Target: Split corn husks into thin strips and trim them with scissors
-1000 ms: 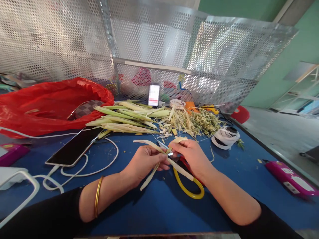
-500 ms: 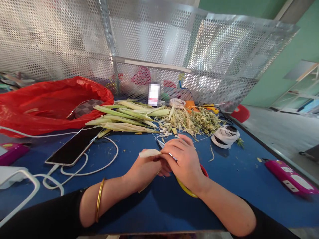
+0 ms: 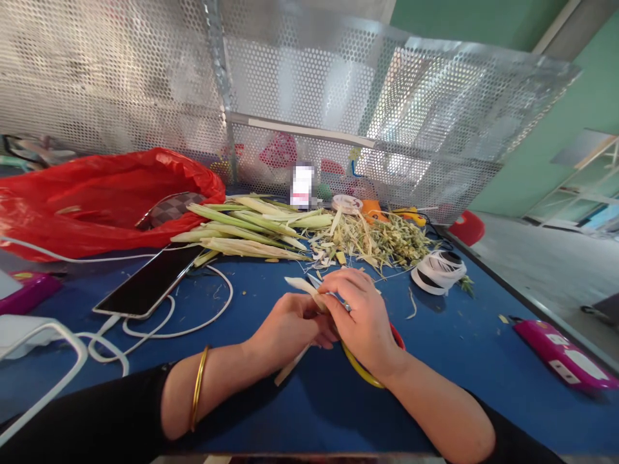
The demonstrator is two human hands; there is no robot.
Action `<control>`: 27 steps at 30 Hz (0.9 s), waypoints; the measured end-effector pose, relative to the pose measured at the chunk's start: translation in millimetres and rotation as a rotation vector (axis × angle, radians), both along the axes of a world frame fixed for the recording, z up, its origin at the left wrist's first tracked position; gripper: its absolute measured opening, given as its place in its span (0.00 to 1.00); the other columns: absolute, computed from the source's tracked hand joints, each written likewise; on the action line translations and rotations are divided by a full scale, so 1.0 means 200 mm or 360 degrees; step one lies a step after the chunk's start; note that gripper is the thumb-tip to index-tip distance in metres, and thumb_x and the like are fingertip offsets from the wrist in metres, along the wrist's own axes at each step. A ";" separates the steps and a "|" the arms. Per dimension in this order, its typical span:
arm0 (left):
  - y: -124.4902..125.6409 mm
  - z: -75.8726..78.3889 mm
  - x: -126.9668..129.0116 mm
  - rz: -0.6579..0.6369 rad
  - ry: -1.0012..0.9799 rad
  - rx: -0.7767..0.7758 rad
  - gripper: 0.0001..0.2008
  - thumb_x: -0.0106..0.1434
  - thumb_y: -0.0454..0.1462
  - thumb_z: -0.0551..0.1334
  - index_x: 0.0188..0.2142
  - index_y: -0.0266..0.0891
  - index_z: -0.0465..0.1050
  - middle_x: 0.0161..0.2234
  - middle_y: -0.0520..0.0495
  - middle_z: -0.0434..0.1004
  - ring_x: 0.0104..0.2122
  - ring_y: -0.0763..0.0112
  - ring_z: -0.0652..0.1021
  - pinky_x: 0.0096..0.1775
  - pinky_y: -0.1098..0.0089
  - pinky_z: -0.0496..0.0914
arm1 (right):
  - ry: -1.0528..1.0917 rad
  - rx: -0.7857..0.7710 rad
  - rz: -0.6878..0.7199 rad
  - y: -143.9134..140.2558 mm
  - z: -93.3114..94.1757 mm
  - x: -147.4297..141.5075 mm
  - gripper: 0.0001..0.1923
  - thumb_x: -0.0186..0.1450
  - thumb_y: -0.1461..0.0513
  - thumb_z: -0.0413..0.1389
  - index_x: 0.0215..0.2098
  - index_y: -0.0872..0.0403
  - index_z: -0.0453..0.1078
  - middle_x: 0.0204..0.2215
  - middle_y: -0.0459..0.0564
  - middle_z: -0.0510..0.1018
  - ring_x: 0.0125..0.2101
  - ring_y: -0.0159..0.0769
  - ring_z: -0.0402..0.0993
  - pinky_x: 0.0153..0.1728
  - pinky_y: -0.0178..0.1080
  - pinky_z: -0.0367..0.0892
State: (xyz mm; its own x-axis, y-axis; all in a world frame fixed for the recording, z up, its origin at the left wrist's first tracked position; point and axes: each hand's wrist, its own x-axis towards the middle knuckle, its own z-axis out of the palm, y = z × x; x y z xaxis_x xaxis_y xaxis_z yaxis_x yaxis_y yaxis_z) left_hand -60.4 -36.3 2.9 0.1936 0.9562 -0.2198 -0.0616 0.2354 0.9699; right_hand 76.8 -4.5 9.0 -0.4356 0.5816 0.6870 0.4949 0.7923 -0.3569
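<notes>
I keep my left hand (image 3: 290, 322) pinched on the pale, narrow leaf strip (image 3: 302, 285) while my right hand (image 3: 360, 312), closed around the yellow-and-red-handled scissors (image 3: 367, 377), should cut slowly, just beside those fingers.

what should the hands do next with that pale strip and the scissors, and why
Probably close the scissors on the pale strip: the left hand pinches it, the right hand covers the handles, and the blade tip sits right beside it.
</notes>
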 end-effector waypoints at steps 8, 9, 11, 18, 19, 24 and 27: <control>0.04 0.07 -0.06 0.0481 -0.0367 0.0166 0.15 0.53 0.41 0.66 0.37 0.34 0.73 0.28 0.45 0.81 0.28 0.67 0.79 0.37 0.68 0.72 | -0.0160 0.0163 -0.0197 0.05 0.02 0.06 0.09 0.65 0.60 0.54 0.43 0.52 0.69 0.37 0.51 0.77 0.40 0.40 0.71 0.47 0.45 0.60; 0.04 0.07 -0.06 0.0443 -0.0379 0.0160 0.16 0.52 0.42 0.66 0.37 0.34 0.73 0.29 0.45 0.81 0.28 0.66 0.80 0.37 0.67 0.72 | -0.0216 0.0105 -0.0154 0.05 0.02 0.06 0.06 0.65 0.61 0.53 0.41 0.52 0.69 0.34 0.48 0.78 0.37 0.38 0.73 0.48 0.45 0.58; 0.03 0.06 -0.05 0.0371 -0.0380 0.0127 0.17 0.52 0.42 0.66 0.38 0.34 0.73 0.31 0.44 0.82 0.29 0.66 0.80 0.37 0.67 0.72 | -0.0288 0.0013 -0.0095 0.06 0.01 0.06 0.06 0.67 0.64 0.51 0.34 0.51 0.70 0.28 0.44 0.77 0.30 0.33 0.73 0.50 0.44 0.56; 0.05 0.05 -0.08 0.0448 -0.0130 0.0106 0.11 0.54 0.39 0.64 0.36 0.34 0.74 0.34 0.43 0.81 0.30 0.69 0.79 0.31 0.72 0.70 | -0.0269 0.0210 -0.0246 0.08 0.04 0.09 0.09 0.67 0.64 0.50 0.31 0.52 0.70 0.28 0.45 0.79 0.29 0.33 0.73 0.51 0.44 0.55; 0.07 0.05 -0.09 0.0535 -0.0132 0.0079 0.09 0.55 0.38 0.62 0.34 0.34 0.74 0.34 0.43 0.81 0.29 0.70 0.79 0.30 0.73 0.69 | -0.0281 0.0233 -0.0258 0.08 0.05 0.10 0.09 0.67 0.64 0.50 0.31 0.52 0.69 0.28 0.46 0.79 0.29 0.33 0.73 0.51 0.45 0.55; 0.13 0.05 -0.18 0.0877 -0.0226 -0.0038 0.11 0.56 0.31 0.56 0.38 0.35 0.74 0.27 0.47 0.78 0.25 0.73 0.78 0.26 0.76 0.69 | -0.0369 0.0236 -0.0207 0.08 0.07 0.10 0.09 0.67 0.65 0.49 0.30 0.52 0.68 0.25 0.44 0.77 0.28 0.33 0.72 0.52 0.45 0.54; 0.17 0.08 -0.24 0.0905 -0.0355 -0.0099 0.12 0.61 0.40 0.56 0.35 0.34 0.74 0.25 0.49 0.75 0.23 0.75 0.76 0.25 0.76 0.69 | -0.0401 0.0253 -0.0186 0.08 0.08 0.11 0.10 0.67 0.65 0.49 0.30 0.53 0.68 0.24 0.44 0.76 0.27 0.33 0.71 0.52 0.46 0.54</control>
